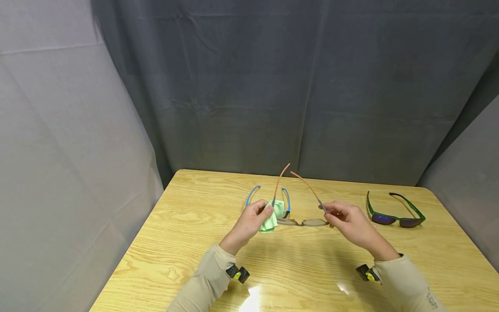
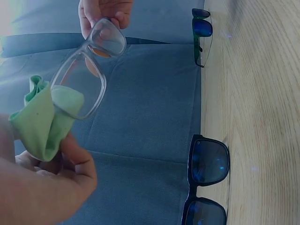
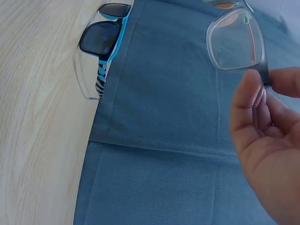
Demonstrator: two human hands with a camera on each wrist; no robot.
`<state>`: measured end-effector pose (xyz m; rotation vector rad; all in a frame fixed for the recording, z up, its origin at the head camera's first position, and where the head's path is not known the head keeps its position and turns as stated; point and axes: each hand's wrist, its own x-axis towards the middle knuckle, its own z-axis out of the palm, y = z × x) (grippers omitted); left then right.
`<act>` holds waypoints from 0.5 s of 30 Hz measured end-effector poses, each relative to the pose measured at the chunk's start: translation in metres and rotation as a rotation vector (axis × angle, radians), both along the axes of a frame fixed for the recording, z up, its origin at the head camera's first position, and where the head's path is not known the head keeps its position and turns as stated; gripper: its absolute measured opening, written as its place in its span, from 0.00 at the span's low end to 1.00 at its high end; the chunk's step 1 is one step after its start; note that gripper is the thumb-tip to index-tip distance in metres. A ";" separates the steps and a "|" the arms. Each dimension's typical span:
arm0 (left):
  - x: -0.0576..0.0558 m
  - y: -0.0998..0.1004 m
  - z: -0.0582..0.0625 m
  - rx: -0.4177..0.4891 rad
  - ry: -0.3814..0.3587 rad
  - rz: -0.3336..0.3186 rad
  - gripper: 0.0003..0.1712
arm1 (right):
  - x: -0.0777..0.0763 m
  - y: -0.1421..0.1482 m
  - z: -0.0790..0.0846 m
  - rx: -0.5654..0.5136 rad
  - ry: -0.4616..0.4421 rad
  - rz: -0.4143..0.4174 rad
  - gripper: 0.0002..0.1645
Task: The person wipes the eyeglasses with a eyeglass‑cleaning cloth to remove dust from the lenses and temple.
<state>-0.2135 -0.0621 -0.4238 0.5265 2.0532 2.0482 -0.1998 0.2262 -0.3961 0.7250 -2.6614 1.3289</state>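
Note:
A pair of eyeglasses (image 1: 315, 222) with a clear-grey frame and orange temple arms is held up over the table, its arms unfolded and pointing away. My left hand (image 1: 247, 222) grips a folded light green cloth (image 2: 40, 119), which wraps the outer edge of the left lens near the hinge. At the opposite end, my right hand (image 1: 351, 223) pinches the frame's right corner between thumb and fingers. Both lenses (image 3: 234, 42) look transparent in the wrist views. Part of the left lens lies hidden behind the cloth.
Just behind the held glasses, black-and-blue sunglasses (image 3: 101, 37) with a zebra-patterned arm stand on the wooden table (image 1: 187, 225). Green-framed sunglasses (image 1: 409, 222) with purple-blue lenses lie to the right. Dark grey curtain (image 1: 234, 95) hangs along the table's far edge.

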 end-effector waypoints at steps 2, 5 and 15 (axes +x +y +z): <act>0.001 -0.001 0.001 0.004 -0.001 -0.007 0.15 | 0.000 0.000 0.000 -0.010 -0.019 -0.009 0.12; 0.007 -0.001 0.011 0.006 0.007 -0.011 0.15 | 0.000 0.000 -0.001 -0.029 -0.050 -0.028 0.11; 0.014 -0.003 0.023 0.022 -0.010 0.013 0.15 | -0.001 0.000 -0.002 -0.128 -0.078 -0.020 0.11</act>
